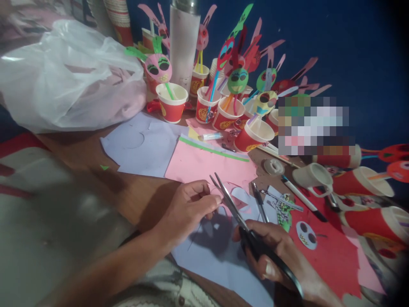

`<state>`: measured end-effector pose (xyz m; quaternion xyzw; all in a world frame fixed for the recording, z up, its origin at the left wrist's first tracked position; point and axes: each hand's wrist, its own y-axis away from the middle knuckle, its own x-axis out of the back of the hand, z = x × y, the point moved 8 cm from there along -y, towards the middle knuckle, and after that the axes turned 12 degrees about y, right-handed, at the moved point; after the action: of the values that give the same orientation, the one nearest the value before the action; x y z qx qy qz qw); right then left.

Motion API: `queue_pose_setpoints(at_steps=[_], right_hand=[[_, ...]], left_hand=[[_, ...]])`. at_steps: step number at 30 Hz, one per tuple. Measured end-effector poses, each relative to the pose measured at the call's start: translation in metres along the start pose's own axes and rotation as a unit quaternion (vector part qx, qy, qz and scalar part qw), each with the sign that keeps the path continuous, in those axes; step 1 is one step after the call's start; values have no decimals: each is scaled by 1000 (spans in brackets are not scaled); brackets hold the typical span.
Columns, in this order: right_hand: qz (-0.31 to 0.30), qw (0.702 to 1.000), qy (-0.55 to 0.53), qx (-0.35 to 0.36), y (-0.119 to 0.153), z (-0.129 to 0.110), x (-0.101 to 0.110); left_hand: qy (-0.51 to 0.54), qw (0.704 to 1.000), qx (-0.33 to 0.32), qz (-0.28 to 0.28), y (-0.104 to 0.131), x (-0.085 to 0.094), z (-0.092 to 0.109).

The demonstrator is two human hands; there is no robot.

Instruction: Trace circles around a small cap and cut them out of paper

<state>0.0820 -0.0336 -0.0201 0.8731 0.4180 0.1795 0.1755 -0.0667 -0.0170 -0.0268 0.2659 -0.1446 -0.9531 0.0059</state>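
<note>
My right hand [283, 249] grips a pair of black-handled scissors [235, 209], whose slim blades point up and away, slightly parted. Close beside the blades, my left hand [190, 209] is closed in a pinch of thumb and fingertips. What it holds is too small and blends with the pink paper behind. Under both hands lies a bluish-white sheet [220, 268]. Just past the blades are a white paper oval [240, 198] and a black pen [260, 202]. A larger pink sheet [204, 164] with a green strip [214, 149] lies beyond my left hand.
Red paper cups [171, 111] with paper animal faces on straws crowd the back. A white plastic bag [73, 81] fills the far left, near a tall flask [183, 47]. Right are a white mug [313, 179], tape roll [274, 167], marker [303, 198] and red paper [338, 256].
</note>
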Motion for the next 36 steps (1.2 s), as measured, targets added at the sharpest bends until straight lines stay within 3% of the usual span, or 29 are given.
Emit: queue_pose_setpoints(at_steps=[15, 26, 36], right_hand=[[-29, 999, 38, 19, -1, -8, -3], [-10, 1000, 23, -2, 3, 7, 0], [4, 998, 59, 6, 3, 1, 3]], left_hand=[[-31, 999, 24, 7, 0, -1, 0], [-10, 999, 31, -8, 0, -2, -2], [0, 999, 36, -8, -1, 0, -5]])
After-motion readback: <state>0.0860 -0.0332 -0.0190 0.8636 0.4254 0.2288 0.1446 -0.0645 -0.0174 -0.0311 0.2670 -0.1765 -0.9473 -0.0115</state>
